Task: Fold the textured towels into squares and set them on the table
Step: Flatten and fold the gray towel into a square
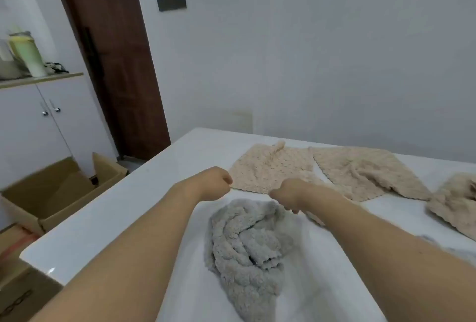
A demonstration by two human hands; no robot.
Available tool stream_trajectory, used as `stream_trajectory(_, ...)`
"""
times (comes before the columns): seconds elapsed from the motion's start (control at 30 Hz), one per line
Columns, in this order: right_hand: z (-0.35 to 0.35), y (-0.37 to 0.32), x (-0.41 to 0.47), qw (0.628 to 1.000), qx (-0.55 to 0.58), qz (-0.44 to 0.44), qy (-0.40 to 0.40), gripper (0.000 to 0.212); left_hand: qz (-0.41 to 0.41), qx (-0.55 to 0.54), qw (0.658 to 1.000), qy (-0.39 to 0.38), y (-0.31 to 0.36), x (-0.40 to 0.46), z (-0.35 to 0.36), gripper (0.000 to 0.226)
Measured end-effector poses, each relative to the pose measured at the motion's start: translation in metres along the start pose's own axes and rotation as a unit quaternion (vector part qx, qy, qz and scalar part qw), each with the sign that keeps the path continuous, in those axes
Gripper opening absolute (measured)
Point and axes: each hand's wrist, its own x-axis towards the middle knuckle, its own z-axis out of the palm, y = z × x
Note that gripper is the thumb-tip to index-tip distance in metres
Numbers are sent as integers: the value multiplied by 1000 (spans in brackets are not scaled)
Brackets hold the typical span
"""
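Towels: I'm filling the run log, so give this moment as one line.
left hand fist above table | right hand fist by beige towel | grey towel crumpled, unfolded

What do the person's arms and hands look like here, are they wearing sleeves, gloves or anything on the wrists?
Both forearms are bare as far as the picture shows: no sleeve reaches into view. The left hand and right hand wear no gloves. No watch, bracelet or band shows on either wrist. The fingers face away from the camera, so rings cannot be ruled out.
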Motion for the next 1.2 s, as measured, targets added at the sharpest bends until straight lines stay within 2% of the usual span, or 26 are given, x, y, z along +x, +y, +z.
stream_trajectory(0.07,9,-4,11,999,0,20,-35,49,-19,-22,1000,1,-7,11,14,41)
stream_trajectory(0.13,19,-8,24,998,-1,36,-42,55,-41,-39,998,-3,-13,18,30,37)
stream_trajectory(0.27,31,-10,51,999,-37,24,-31,34,-37,-95,995,-19,-20,33,46,20)
stream_trajectory(0.37,36,-6,59,999,-18,21,-34,25,-19,-118,992,-29,-27,35,52,10)
stream_trajectory(0.43,37,-1,61,999,13,23,-25,15,-20,-150,988,-18,-30,32,49,18)
stream_trajectory(0.5,39,2,59,999,16,13,-24,32,-31,-221,975,4,-31,26,42,17)
stream_trajectory(0.6,45,5,55,999,26,-36,-24,15,-37,-324,944,42,-28,13,28,23)
stream_trajectory(0.63,47,6,53,996,67,-49,-19,19,-33,-351,935,48,-26,8,24,22)
stream_trajectory(0.7,43,9,46,975,213,-62,-10,19,-24,-387,921,42,-19,-5,14,17)
stream_trajectory(0.8,24,8,30,906,416,-81,20,8,3,-395,918,39,-8,-23,-2,19)
stream_trajectory(0.9,-2,3,7,839,533,-111,-15,12,43,-383,921,47,7,-38,-17,18)
stream_trajectory(0.97,-19,0,-9,837,532,-128,-29,22,74,-377,921,59,19,-50,-27,15)
stream_trajectory(1.03,-36,-1,-24,856,498,-141,-10,23,102,-364,923,71,31,-61,-40,13)
stream_trajectory(1.1,-53,0,-38,865,479,-150,11,34,122,-346,927,74,44,-73,-52,12)
stream_trajectory(1.2,-78,-2,-59,848,503,-154,61,36,142,-314,936,77,61,-90,-69,15)
